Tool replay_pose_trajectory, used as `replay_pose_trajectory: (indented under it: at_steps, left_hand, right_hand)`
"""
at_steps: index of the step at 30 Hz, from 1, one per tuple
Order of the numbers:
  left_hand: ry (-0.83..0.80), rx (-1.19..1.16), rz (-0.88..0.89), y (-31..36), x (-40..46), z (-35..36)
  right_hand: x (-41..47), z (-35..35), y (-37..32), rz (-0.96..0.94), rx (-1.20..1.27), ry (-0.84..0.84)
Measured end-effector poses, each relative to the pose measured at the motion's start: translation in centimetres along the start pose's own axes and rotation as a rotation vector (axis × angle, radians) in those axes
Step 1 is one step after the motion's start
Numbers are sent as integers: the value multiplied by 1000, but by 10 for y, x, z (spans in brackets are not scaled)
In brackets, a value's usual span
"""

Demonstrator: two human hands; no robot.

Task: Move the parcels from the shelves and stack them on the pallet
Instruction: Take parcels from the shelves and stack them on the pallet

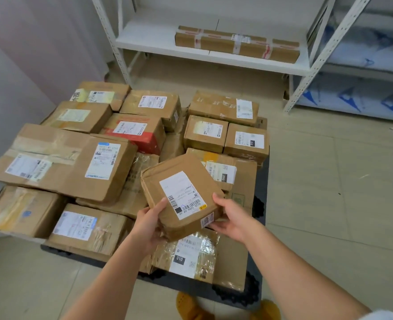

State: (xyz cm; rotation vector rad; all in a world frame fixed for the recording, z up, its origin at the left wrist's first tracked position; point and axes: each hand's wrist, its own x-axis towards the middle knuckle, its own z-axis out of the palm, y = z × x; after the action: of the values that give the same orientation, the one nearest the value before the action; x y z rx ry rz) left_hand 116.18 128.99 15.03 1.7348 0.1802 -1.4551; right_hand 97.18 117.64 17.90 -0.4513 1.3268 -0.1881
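Note:
A small brown cardboard parcel [179, 181] with a white label hangs tilted above the near right part of the black pallet [261, 181]. My left hand [148, 224] grips its near left corner, thumb on top. My right hand [231, 218] holds its near right edge, fingers curled under it. Several taped parcels cover the pallet, among them a large flat box [61, 162] at the left and a red-sided box [135, 132]. One long flat parcel [237, 43] lies on the low white shelf [149, 40] at the back.
A second white rack [343, 35] stands at the right with blue-printed white sheets on it. A pale wall runs along the left. Beige floor tiles [329, 181] lie right of the pallet. My yellow shoes [190, 306] show at the pallet's near edge.

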Motion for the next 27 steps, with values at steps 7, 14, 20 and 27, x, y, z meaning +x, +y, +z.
replay_pose_trajectory:
  at_steps: [7, 14, 20, 27]
  left_hand:
    - [115, -159, 39, 8, 15, 31]
    - [202, -333, 40, -12, 26, 87]
    - [287, -574, 4, -32, 46, 150]
    - [352, -687, 63, -29, 54, 183]
  right_hand:
    - [35, -20, -37, -27, -112, -3]
    - [92, -51, -76, -27, -305, -59]
    - [128, -90, -116, -86, -471, -128]
    - [152, -97, -130, -187, -635, -168]
